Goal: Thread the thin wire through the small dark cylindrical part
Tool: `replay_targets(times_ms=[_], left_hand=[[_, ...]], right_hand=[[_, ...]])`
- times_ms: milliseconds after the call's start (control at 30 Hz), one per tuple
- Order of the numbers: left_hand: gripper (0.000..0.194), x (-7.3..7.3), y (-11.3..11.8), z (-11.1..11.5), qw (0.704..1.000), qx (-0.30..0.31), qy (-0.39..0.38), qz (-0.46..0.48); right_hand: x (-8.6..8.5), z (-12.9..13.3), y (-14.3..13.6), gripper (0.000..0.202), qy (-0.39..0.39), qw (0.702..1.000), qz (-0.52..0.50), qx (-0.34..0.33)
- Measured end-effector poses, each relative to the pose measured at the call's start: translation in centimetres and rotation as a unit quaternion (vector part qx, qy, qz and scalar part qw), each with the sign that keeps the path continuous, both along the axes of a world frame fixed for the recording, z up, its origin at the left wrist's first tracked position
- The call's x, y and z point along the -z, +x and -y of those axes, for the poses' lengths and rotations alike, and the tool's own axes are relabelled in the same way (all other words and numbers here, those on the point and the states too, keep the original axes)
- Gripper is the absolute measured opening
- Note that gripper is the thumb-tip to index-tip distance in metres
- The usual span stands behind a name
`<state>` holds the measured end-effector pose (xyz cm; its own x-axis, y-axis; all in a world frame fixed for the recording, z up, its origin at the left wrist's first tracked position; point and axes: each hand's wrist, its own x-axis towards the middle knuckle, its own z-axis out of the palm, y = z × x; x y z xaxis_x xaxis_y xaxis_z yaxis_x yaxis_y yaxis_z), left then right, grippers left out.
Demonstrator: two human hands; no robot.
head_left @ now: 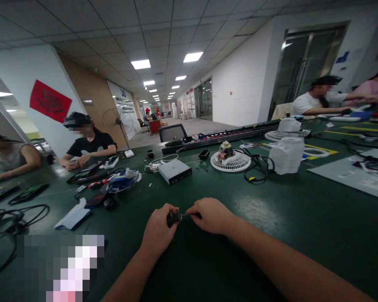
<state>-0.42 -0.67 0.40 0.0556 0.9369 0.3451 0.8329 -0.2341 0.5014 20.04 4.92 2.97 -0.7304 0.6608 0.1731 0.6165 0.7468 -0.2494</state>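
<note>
In my left hand (158, 230) is a short dark cylinder (175, 217), its round end facing right. A thin light rod (185, 215) spans the small gap between that end and my right hand (210, 215). The right thumb and index fingertip pinch the rod's outer end. Whether the rod is fixed in the cylinder I cannot tell. Both hands are just above the dark green table (208, 260). Beyond them is a grey box-shaped disc drive (175, 171), apart from either hand.
A white fan part with its motor (230, 158), a white housing (286, 155) and black cable lie at the back right. Left are a cloth-filled bowl (124, 180), a folded pale cloth (72, 216) and cables. A small black tray (204, 154) stands behind. Several people sit around the table.
</note>
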Motion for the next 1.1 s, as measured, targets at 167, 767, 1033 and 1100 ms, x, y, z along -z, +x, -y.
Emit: replay_targets(times_ms=[167,767,1033,1100], left_hand=[[0.018,0.08,-0.06,0.0,1.0,0.002,-0.001,0.002],[0.025,-0.22,0.12,0.16,1.0,-0.012,0.0,-0.006],[0.04,0.05,0.15,0.0,0.999,0.008,0.016,-0.043],[0.041,0.03,0.05,-0.01,0.998,0.009,0.015,-0.052]], right_hand=[[-0.19,0.2,-0.07,0.033,-0.011,1.0,-0.009,-0.01],[-0.19,0.28,-0.18,0.03,-0.01,1.0,-0.02,-0.001],[0.1,0.0,-0.06,0.026,0.001,1.0,0.023,0.011],[0.22,-0.03,-0.02,0.025,-0.003,1.0,0.017,-0.016]])
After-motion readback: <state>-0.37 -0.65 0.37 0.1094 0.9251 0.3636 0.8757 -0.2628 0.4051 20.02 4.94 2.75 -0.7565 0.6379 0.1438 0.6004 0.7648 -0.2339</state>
